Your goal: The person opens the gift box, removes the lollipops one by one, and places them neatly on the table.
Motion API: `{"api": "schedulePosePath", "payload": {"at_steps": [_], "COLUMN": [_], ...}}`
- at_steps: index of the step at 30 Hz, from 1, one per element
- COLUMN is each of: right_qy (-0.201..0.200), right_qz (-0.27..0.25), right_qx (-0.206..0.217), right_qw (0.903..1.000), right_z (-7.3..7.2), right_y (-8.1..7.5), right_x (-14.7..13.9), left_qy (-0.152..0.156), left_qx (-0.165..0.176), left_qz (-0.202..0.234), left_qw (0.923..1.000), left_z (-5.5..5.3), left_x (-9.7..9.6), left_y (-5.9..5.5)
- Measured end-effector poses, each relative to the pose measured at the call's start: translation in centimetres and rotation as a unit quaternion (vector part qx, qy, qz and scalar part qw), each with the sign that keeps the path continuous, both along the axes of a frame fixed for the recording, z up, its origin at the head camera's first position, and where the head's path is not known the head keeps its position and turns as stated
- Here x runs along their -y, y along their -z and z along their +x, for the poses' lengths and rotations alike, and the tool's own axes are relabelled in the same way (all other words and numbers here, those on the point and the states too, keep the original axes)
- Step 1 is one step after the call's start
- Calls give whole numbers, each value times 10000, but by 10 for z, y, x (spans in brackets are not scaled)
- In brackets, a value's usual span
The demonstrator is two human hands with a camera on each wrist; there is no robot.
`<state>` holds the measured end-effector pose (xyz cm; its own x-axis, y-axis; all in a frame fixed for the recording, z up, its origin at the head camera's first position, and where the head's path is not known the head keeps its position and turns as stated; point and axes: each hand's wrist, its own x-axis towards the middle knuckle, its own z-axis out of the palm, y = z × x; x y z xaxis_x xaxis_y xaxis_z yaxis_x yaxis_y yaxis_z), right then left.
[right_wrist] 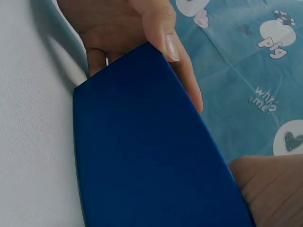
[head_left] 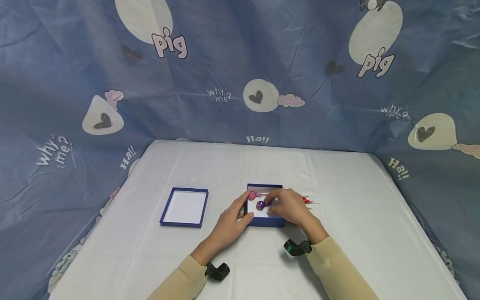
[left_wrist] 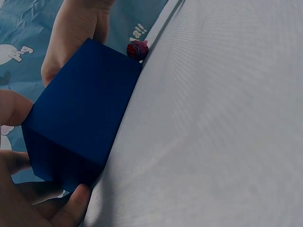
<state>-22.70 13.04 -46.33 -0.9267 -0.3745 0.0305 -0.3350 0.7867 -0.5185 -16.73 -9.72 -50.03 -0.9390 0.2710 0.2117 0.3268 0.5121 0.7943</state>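
A shallow blue box (head_left: 266,222) with a white inside lies on the white table. My left hand (head_left: 229,225) holds its left side, thumb at the front corner and a finger reaching toward the back. Inside the box, near the back wall, lies a lollipop with a pink wrapper (head_left: 252,195). My right hand (head_left: 291,205) reaches over the right wall and pinches a lollipop with a purple wrapper (head_left: 260,205) by its stick, the head pointing left. In the left wrist view, the front wall of the box hides what is inside.
A matching blue lid (head_left: 204,208) lies on the left, white inside up. Right of the box, partly behind my right hand, are red-wrapped lollipops (head_left: 305,200) with white sticks. A patterned blue cloth (head_left: 210,116) hangs behind the table (head_left: 360,233).
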Motion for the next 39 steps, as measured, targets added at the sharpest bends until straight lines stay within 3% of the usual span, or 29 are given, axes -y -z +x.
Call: {"api": "schedulePosePath", "payload": {"at_steps": [19, 33, 39], "right_qy": [-22, -409, -492], "right_qz": [746, 29, -124], "right_qx": [-78, -106, -104], "right_qw": [9972, 9991, 9987], "right_z": [3, 2, 0], "right_y": [-9, -1, -7], "right_x": [11, 1, -4], "left_qy": [-26, -8, 32], "left_qx": [-117, -65, -87], "left_qz": [48, 82, 63], "left_qw": [9999, 9999, 9999], "left_z": [0, 2, 2], "left_x": [-1, 0, -2], "left_y": [1, 3, 1]}}
